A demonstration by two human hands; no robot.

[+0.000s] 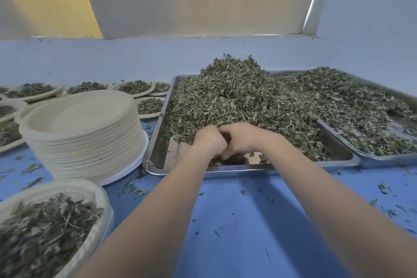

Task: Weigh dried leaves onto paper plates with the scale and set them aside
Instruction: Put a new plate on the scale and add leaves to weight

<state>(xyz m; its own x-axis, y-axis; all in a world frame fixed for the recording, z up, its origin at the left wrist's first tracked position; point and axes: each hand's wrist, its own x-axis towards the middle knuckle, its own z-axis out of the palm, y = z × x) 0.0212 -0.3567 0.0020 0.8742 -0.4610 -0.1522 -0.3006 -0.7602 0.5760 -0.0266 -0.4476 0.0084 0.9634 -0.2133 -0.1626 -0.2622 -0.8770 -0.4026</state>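
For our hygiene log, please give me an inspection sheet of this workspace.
Surface: blue table, scattered with leaf crumbs.
Job's things: near tray heaped with dried leaves; second tray to its right; stack of empty plates; filled plates along the wall; another filled plate near left. Scale: nothing seen.
Clutter: loose leaf bits only.
Hands: left hand and right hand, fingers curled into the leaves at the heap's near edge.
Cables: nothing seen.
Surroundings: pale wall, window ledge.

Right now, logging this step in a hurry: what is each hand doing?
Left hand: fingers curled into the heap of dried green leaves in the steel tray, gripping leaves.
Right hand: the same, curled on leaves beside it.
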